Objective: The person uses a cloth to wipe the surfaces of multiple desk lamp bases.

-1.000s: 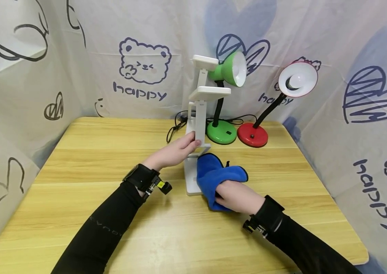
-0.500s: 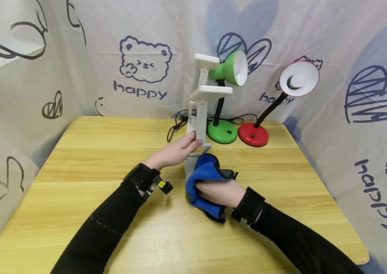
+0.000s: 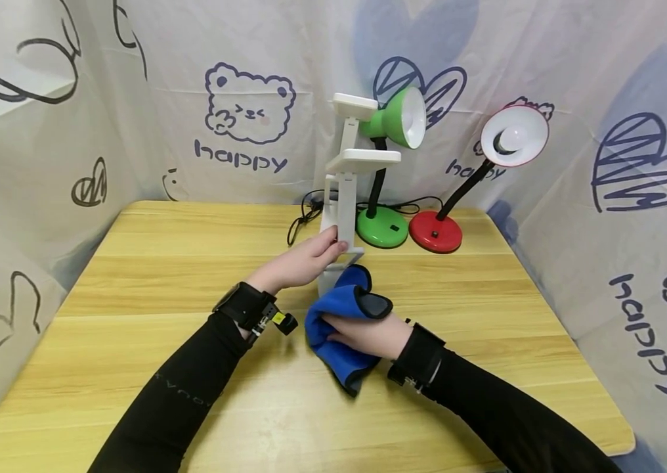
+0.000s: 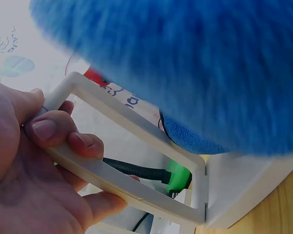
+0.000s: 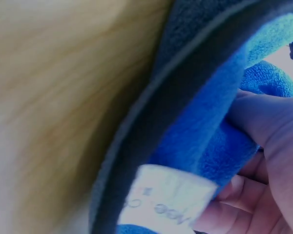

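A white hinged stand [image 3: 346, 203] with two flat panels at its top stands upright mid-table. My left hand [image 3: 302, 261] grips it low down; in the left wrist view, fingers curl round one bar of its open white frame [image 4: 132, 120]. My right hand [image 3: 371, 334] holds a blue cleaning cloth [image 3: 333, 309] with dark edging, bunched over the front of the stand's base. The cloth hides most of that base. Seen from the right wrist, the thumb and fingers pinch the cloth beside a white label [image 5: 168, 197].
Behind the stand on the right are a green desk lamp [image 3: 382, 228] and a red desk lamp [image 3: 436, 232], both on round bases. Black cables [image 3: 307, 213] lie behind them. Printed curtains [image 3: 150, 131] enclose the wooden table [image 3: 180, 263] at the back and sides.
My right hand has moved left and slightly toward me with the cloth, covering the front of the base. The left hand keeps its grip and the stand stays in place.
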The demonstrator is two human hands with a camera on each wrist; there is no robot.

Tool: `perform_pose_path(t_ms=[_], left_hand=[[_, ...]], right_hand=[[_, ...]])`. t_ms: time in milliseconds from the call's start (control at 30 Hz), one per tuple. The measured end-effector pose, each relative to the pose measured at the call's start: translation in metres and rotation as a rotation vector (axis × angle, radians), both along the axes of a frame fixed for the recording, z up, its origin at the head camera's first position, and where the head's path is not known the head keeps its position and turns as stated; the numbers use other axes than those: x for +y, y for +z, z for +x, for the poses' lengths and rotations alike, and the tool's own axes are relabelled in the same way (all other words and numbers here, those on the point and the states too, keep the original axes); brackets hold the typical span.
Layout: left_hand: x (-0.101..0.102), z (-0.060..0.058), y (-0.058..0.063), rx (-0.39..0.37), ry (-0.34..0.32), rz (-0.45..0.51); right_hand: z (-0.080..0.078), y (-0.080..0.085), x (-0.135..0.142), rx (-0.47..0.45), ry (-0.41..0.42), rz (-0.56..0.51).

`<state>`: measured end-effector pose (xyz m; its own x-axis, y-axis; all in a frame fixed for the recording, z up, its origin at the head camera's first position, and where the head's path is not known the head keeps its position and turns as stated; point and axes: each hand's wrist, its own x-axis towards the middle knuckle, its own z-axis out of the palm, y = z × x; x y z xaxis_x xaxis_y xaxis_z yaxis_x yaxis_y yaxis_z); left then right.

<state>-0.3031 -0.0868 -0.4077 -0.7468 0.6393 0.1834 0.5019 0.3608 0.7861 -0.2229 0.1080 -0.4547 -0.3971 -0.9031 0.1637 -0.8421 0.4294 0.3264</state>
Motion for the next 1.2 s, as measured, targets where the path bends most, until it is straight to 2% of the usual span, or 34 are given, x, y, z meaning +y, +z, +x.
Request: perform_pose_path(t_ms=[100, 300, 433, 533, 667, 733, 833, 900, 933, 1033, 1133, 1200], left_hand=[[0.001, 0.000, 0.000, 0.004, 0.000, -0.007], [0.002, 0.000, 0.000, -0.012, -0.001, 0.006], [0.003, 0.000, -0.001, -0.014, 0.004, 0.007], [0.003, -0.001, -0.001, -0.016, 0.005, 0.008], [0.002, -0.001, -0.001, -0.015, 0.004, 0.008], [0.001, 0.000, 0.000, -0.020, 0.001, 0.014], [0.000, 0.000, 0.000, -0.027, -0.010, 0.024], [0.000, -0.001, 0.000, -0.030, -0.016, 0.025], [0.000, -0.001, 0.000, -0.030, -0.019, 0.023], [0.000, -0.001, 0.000, -0.028, -0.020, 0.018], [0.000, -0.001, 0.000, -0.023, -0.016, 0.018], [0.000, -0.001, 0.000, -0.016, -0.013, 0.018]], right_hand=[[-0.001, 0.000, 0.013, -0.029, -0.006, -0.011], [-0.005, 0.001, 0.040, -0.160, -0.031, -0.086], [-0.007, 0.002, 0.044, -0.173, -0.018, -0.095], [-0.006, 0.002, 0.037, -0.104, 0.009, -0.079], [-0.003, 0.002, 0.014, 0.062, 0.043, -0.009], [-0.002, 0.002, 0.000, 0.203, 0.065, 0.078], [-0.001, 0.001, -0.015, 0.282, 0.065, 0.117], [-0.001, 0.000, -0.020, 0.370, 0.071, 0.171], [-0.001, -0.001, -0.021, 0.344, 0.068, 0.154], [-0.002, -0.002, -0.019, 0.153, 0.081, 0.030], [-0.004, -0.004, -0.009, -0.100, 0.101, -0.142], [-0.006, -0.006, 0.002, -0.184, 0.087, -0.183]])
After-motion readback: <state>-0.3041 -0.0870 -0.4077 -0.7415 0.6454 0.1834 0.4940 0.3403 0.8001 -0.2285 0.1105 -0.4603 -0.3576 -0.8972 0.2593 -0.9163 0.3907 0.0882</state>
